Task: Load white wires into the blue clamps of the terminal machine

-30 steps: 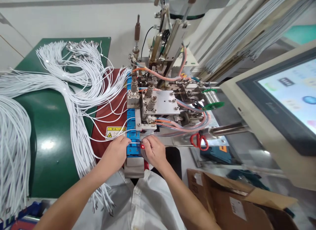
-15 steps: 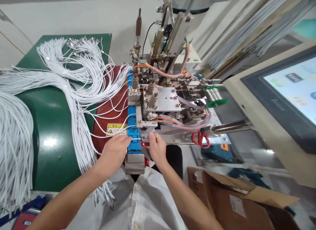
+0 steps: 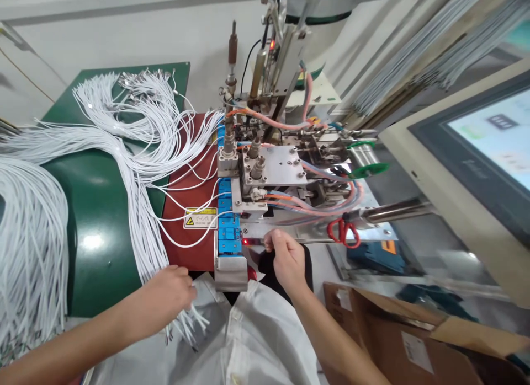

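Observation:
My left hand [image 3: 171, 291] lies over the lower part of a bundle of white cables [image 3: 128, 203], its fingers curled round cables near their free ends. The cable tips [image 3: 188, 327] stick out below it. My right hand [image 3: 285, 258] is closed in a loose fist just off the machine's front edge; whatever its fingers hold, if anything, is hidden. Between the hands runs a blue clamp track [image 3: 228, 233] on the machine. Several single white cables [image 3: 186, 245] reach from the track across the red-brown plate [image 3: 194, 255].
A green table [image 3: 99, 269] bears more white cable bundles on the left. Metal cylinders and a top plate [image 3: 279, 164] stand beyond the track. Red-handled scissors [image 3: 343, 233], a wire spool [image 3: 366, 159] and a screen [image 3: 488, 137] are on the right, above a cardboard box [image 3: 389, 341].
My left hand has left the blue track and moved down and left to the cable bundle. My right hand has drawn back to the right. The cable between them now sits in the track.

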### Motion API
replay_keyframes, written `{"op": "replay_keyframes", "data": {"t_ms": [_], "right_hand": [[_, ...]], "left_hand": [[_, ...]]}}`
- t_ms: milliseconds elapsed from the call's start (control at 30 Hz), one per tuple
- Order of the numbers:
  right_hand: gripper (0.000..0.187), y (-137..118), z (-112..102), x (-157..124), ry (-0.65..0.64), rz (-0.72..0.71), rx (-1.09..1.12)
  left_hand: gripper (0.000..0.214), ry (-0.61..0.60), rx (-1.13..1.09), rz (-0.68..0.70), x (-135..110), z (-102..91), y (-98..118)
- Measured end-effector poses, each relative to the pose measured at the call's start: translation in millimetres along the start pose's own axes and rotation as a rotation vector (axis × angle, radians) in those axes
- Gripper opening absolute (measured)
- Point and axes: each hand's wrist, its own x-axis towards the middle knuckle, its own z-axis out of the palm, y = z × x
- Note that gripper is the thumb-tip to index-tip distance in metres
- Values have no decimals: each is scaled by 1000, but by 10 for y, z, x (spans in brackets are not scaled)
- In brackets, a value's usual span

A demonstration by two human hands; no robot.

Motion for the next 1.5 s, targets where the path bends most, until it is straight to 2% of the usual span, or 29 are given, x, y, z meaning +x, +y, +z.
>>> {"op": "replay_keyframes", "data": {"t_ms": [100, 200, 333, 500, 667, 800, 900, 1033, 1133, 1200, 1233, 1300, 1367, 1500], "right_hand": [[40, -20, -8, -19, -8, 28, -3], [39, -21, -17, -57, -34, 32, -5], [37, -22, -18, -122, -123, -8, 5], [30, -85, -51, -178, -198, -98, 23], [33, -153, -108, -235, -264, -179, 85], [28, -218, -70, -262, -333, -302, 17], [9, -301, -3, -259, -272, -390, -120], [11, -426, -7, -285, -221, -598, -293], [12, -479, -85, -338, -278, -715, -377], [10, -477, -121, -362, -315, -665, -356], [9, -465, -125, -364, -295, -603, -330], [8, -431, -101, -349, -183, -460, -272], [9, -401, -45, -311, -97, -377, -241], [11, -419, 69, -220, -122, -407, -265]], "left_hand": [[20, -123, 29, 68, 152, -139, 32], [23, -49, -75, 23, 282, -240, 79], [18, 95, -304, -81, 380, -232, 102], [20, 98, -413, -107, 446, -229, 127], [18, 156, -578, -295, 529, -257, 131], [18, 228, -628, -335, 579, -225, 135], [15, 246, -648, -339, 589, -201, 135], [16, 281, -741, -412, 588, -158, 88], [20, 398, -832, -482, 593, -110, 58], [22, 473, -839, -482, 600, -81, 66], [22, 493, -821, -468, 605, -70, 79], [22, 490, -758, -424, 617, -50, 116], [22, 467, -688, -370, 630, -26, 160], [31, 477, -566, -225, 664, 44, 255]]}}
